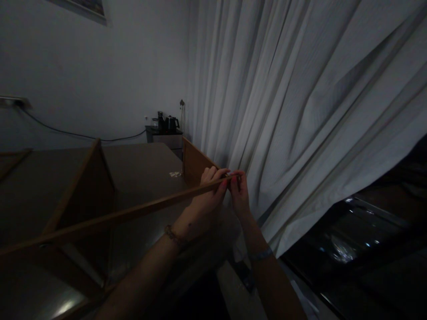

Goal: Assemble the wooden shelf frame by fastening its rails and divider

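Note:
A long brown wooden board (143, 210), seen along its narrow edge, runs from the left of the view to both hands. My left hand (213, 189) is wrapped round its far right end, thumb on the near side and fingers over the top. At the very tip, my right hand (239, 189) pinches with thumb and forefinger, touching the board's end. Something small and pale shows between the fingertips, too dim to name. Another wooden panel (195, 162) stands upright just behind my left hand. A wooden cross panel (83, 195) meets the board farther left.
The frame stands on a dark shiny table (136, 164). Small pale pieces (175, 174) lie near the upright panel. A white curtain (267, 111) hangs close on the right. Beyond the table, a black kettle (171, 123) stands on a small cabinet (167, 138). A cable (66, 132) runs along the wall.

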Tool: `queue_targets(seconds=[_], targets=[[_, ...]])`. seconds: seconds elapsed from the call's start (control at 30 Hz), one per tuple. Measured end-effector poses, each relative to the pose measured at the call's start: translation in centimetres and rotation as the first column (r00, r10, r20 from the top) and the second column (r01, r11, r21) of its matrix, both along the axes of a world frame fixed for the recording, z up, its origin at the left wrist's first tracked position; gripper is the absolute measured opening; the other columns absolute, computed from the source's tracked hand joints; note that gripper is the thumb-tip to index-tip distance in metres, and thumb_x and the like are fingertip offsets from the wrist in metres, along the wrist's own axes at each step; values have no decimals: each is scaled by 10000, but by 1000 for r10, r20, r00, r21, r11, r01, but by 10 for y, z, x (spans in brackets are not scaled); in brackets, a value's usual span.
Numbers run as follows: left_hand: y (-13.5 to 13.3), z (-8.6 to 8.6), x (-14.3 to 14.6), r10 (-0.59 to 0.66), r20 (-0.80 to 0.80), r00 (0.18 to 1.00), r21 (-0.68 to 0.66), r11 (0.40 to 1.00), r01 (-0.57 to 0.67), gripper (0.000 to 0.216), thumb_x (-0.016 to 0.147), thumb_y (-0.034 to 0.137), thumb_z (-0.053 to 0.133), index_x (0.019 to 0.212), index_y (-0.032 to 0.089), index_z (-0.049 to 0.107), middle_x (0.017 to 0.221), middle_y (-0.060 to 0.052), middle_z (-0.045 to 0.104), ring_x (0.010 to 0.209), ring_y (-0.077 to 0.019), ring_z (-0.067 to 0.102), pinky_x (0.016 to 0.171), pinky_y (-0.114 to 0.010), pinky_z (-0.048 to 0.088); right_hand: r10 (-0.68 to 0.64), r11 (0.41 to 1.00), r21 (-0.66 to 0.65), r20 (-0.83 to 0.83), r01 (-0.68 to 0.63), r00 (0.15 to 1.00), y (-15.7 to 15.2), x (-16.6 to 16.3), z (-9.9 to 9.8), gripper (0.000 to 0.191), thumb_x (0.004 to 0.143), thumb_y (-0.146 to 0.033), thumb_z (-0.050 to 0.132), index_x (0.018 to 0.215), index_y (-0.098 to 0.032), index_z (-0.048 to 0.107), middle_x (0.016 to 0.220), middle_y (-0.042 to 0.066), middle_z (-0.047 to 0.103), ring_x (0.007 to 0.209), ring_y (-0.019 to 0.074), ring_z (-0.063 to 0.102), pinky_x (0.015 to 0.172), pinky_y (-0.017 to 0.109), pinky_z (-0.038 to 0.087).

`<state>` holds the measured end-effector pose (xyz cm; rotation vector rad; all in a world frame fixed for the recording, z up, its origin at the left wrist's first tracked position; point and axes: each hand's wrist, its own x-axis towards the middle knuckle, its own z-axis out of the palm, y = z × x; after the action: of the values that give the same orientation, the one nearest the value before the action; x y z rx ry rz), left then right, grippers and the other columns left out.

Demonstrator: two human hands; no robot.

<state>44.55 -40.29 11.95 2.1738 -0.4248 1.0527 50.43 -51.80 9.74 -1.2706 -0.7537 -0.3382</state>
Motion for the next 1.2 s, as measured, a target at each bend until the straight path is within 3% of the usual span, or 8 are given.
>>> queue_targets(seconds=[0.17,0.27,0.33,0.53,0.67,0.77,0.93,1.2], targets=[[0,-2,1,-9,22,1000,-9,1000,9,434,1000,443,237,1192,204,544,1030,-63,518,1006,-228,464,932,-394,413,-195,980,4,131,197,972,-1,-1,-3,338,904,-476,558,1130,-270,414,884,-24,520,774,124,542,699,251,456],[-1,-3,1,-15,18,1000,-18,1000,15,397,1000,404,262,1194,199,541,1042,-65,527,1021,-225,460,942,-388,408,-513,840,44,389,541,765,-3,1,-5,342,899,-468,575,1109,-250,416,990,25,487,902,163,527,764,306,458],[-2,-3,1,-16,12,1000,-16,1000,16,376,999,385,272,1198,201,533,1056,-66,534,1027,-223,459,940,-385,411,-613,719,61,525,692,591,-7,2,-5,320,902,-476,568,1063,-232,437,1025,52,455,970,190,495,800,341,453],[-3,-2,0,-12,16,1000,-12,1000,12,353,994,364,285,1191,193,523,1081,-68,534,1047,-223,458,979,-395,399,-517,452,-4,814,892,266,-19,-3,7,266,989,-434,410,884,-220,529,928,43,493,861,176,497,755,315,391],[-3,-2,0,-20,23,1000,-24,1000,20,341,989,351,292,1176,187,526,1073,-72,528,1036,-224,461,970,-398,407,-444,352,0,881,936,167,-24,-10,16,324,1000,-431,392,812,-217,547,821,26,542,775,168,494,723,315,335],[-4,-3,1,-10,16,1000,-20,1000,10,344,989,348,288,1184,188,522,1084,-74,523,1047,-228,457,989,-409,397,-416,329,-26,893,944,169,-25,-13,19,302,997,-403,415,803,-223,562,785,23,562,743,171,485,714,324,312],[-3,-4,0,-2,7,1000,-10,1000,2,338,989,346,292,1196,201,516,1088,-72,523,1043,-228,455,968,-407,406,-403,401,-81,879,912,255,-25,-12,19,229,983,-329,437,831,-222,570,775,26,575,751,178,495,706,333,302],[-3,-1,-1,3,3,1000,-4,1000,-3,383,998,389,276,1192,180,531,1066,-78,537,1025,-226,464,947,-392,407,-425,437,-3,880,900,210,-25,-14,21,90,927,-276,517,872,-208,537,754,16,571,735,177,511,706,320,329]])
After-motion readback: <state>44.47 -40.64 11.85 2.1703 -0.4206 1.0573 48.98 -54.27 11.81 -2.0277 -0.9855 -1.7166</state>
